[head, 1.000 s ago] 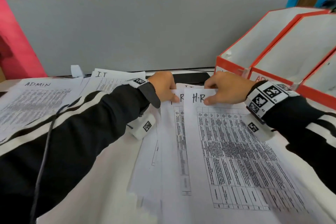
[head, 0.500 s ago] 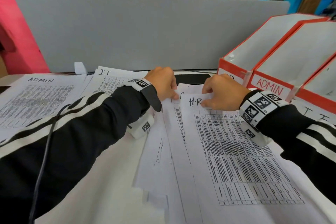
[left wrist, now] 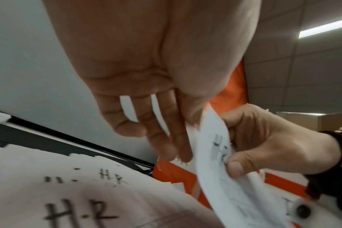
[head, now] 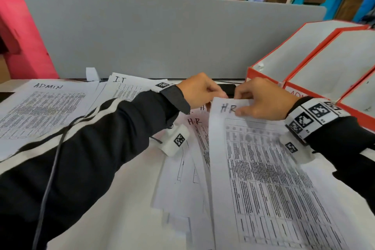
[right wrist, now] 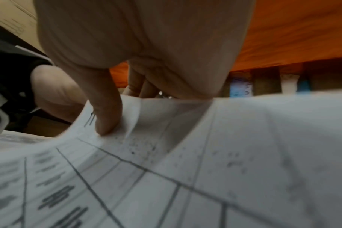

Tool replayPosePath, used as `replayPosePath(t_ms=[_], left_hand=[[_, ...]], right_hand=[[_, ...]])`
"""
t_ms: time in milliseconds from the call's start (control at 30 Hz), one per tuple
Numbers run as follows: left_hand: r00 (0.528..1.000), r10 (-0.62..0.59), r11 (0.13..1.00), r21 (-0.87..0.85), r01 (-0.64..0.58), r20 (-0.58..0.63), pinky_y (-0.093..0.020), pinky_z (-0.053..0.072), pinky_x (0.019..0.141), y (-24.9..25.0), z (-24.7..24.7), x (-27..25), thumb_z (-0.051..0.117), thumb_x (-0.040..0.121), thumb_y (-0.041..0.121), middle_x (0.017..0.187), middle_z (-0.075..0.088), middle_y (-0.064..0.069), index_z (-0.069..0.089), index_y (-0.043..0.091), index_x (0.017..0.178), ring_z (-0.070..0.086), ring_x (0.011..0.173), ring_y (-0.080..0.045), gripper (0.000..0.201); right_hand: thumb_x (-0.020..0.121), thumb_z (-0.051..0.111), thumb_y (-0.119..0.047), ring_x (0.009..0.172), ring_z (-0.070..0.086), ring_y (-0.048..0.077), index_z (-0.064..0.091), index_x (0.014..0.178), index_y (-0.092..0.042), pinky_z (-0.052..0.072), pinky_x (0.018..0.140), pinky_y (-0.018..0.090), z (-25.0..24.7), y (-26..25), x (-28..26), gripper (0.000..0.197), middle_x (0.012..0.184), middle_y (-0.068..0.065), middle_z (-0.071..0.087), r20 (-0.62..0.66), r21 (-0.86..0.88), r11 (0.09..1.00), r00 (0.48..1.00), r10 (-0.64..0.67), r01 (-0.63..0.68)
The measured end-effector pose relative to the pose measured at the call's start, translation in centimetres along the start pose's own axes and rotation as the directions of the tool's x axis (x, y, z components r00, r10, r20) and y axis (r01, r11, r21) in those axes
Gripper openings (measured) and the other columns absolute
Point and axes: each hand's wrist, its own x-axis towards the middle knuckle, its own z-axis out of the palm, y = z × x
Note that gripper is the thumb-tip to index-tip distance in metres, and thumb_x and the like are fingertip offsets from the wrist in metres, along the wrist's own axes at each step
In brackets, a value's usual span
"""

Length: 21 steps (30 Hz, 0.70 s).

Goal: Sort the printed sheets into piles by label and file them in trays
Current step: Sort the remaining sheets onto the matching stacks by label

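The top H-R sheet (head: 263, 178), a printed table with a handwritten label, lies over a fanned pile of H-R sheets (head: 194, 126). My right hand (head: 237, 105) pinches its top edge, thumb (right wrist: 107, 120) on the label and fingers behind, and that edge is raised and curled (left wrist: 211, 138). My left hand (head: 221, 94) is just left of it, its fingers (left wrist: 166, 146) hanging fairly straight by the sheet's upper left corner and holding nothing. An ADMIN pile (head: 40, 107) and an I.T pile (head: 125, 85) lie at the left.
Red-edged white trays (head: 300, 57) stand at the right, the middle one labelled ADMIN (head: 332, 71). A grey divider panel (head: 162, 36) closes off the back of the desk. A black object (head: 228, 88) lies behind my hands. A thin cable (head: 50, 178) runs over my left sleeve.
My right hand has lifted the top edge of the H-R sheet off the pile. My left hand has come off the lower H-R sheet and moved up beside the raised corner.
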Motion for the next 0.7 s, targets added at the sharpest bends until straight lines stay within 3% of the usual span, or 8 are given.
replayPosePath(t_ms=[33, 100, 200, 267, 367, 500, 633, 700], left_hand=[[0.998, -0.059, 0.997, 0.053, 0.058, 0.009, -0.012, 0.047, 0.057, -0.7, 0.0, 0.2, 0.058, 0.101, 0.034, 0.086, 0.078, -0.003, 0.079, 0.009, 0.096, 0.072, 0.069, -0.016, 0.033], [0.983, -0.18, 0.92, 0.357, 0.16, 0.021, -0.018, 0.053, 0.072, -2.6, -0.1, 0.4, 0.058, 0.096, 0.054, 0.093, 0.078, -0.002, 0.078, 0.013, 0.096, 0.073, 0.083, -0.023, 0.045], [0.926, -0.358, 0.708, 0.681, 0.186, 0.119, -0.026, 0.049, 0.086, -4.3, -0.1, -0.1, 0.074, 0.074, 0.069, 0.117, 0.068, 0.003, 0.072, 0.02, 0.115, 0.065, 0.105, -0.024, 0.064], [0.918, -0.372, 0.744, 0.635, 0.208, 0.135, -0.027, 0.05, 0.084, -4.5, -0.1, -0.1, 0.082, 0.071, 0.06, 0.117, 0.068, 0.001, 0.072, 0.015, 0.116, 0.065, 0.105, -0.023, 0.065], [0.933, -0.356, 0.771, 0.58, 0.263, 0.051, -0.036, 0.06, 0.082, -4.2, 0.1, 0.5, 0.089, 0.068, 0.05, 0.096, 0.075, -0.002, 0.078, 0.012, 0.099, 0.07, 0.09, -0.023, 0.051], [0.95, -0.311, 0.765, 0.582, 0.276, -0.041, -0.041, 0.06, 0.083, -3.6, 0.2, 0.8, 0.087, 0.073, 0.044, 0.097, 0.073, -0.004, 0.073, 0.011, 0.1, 0.068, 0.088, -0.025, 0.045], [0.968, -0.249, 0.781, 0.582, 0.225, -0.039, -0.042, 0.059, 0.082, -2.8, 0.3, 0.5, 0.079, 0.082, 0.035, 0.093, 0.07, -0.007, 0.072, 0.012, 0.098, 0.066, 0.088, -0.027, 0.029], [0.983, -0.174, 0.815, 0.552, 0.175, -0.055, -0.038, 0.059, 0.075, -2.3, 0.5, 0.4, 0.077, 0.083, 0.031, 0.082, 0.071, -0.005, 0.076, 0.015, 0.09, 0.067, 0.081, -0.026, 0.018]], right_hand=[[0.076, 0.086, -0.009, 0.08, 0.071, 0.021, 0.066, 0.083, -0.023, 0.057, 0.069, 0.037, -0.4, 0.6, -0.4, 0.026, 0.083, -0.001, 0.075, 0.007, 0.024, 0.999, 1.0, 0.031, -0.031], [0.076, 0.085, 0.0, 0.084, 0.074, 0.02, 0.06, 0.093, -0.028, 0.054, 0.062, 0.023, -1.3, 1.9, -1.5, 0.041, 0.09, -0.002, 0.078, 0.027, 0.088, 0.993, 0.996, 0.082, -0.084], [0.077, 0.083, 0.007, 0.084, 0.076, 0.007, 0.063, 0.103, -0.029, 0.059, 0.079, 0.031, -2.2, 3.2, -2.6, 0.049, 0.086, -0.011, 0.08, 0.053, 0.131, 0.981, 0.989, 0.135, -0.141], [0.076, 0.084, 0.006, 0.084, 0.074, 0.0, 0.068, 0.093, -0.033, 0.06, 0.086, 0.035, -2.5, 3.6, -2.7, 0.046, 0.085, -0.017, 0.078, 0.04, 0.07, 0.989, 0.991, 0.127, -0.129], [0.071, 0.085, 0.004, 0.086, 0.075, 0.006, 0.069, 0.079, -0.036, 0.06, 0.087, 0.04, -2.3, 3.6, -2.6, 0.044, 0.085, -0.016, 0.078, 0.027, 0.008, 0.995, 0.995, 0.097, -0.097], [0.074, 0.085, 0.0, 0.077, 0.068, -0.006, 0.063, 0.067, -0.041, 0.052, 0.073, 0.024, -1.3, 3.0, -2.4, 0.047, 0.075, -0.026, 0.072, 0.041, -0.024, 0.997, 0.996, 0.078, -0.077], [0.08, 0.083, -0.013, 0.068, 0.061, 0.012, 0.071, 0.075, -0.021, 0.04, 0.067, 0.029, -0.4, 1.9, -1.8, 0.015, 0.069, -0.005, 0.068, 0.037, -0.079, 0.996, 0.998, 0.046, -0.043], [0.081, 0.081, -0.015, 0.081, 0.063, 0.017, 0.075, 0.089, -0.012, 0.045, 0.076, 0.029, 0.0, 1.0, -1.3, 0.01, 0.088, -0.002, 0.071, 0.015, -0.094, 0.995, 1.0, -0.008, 0.01]])
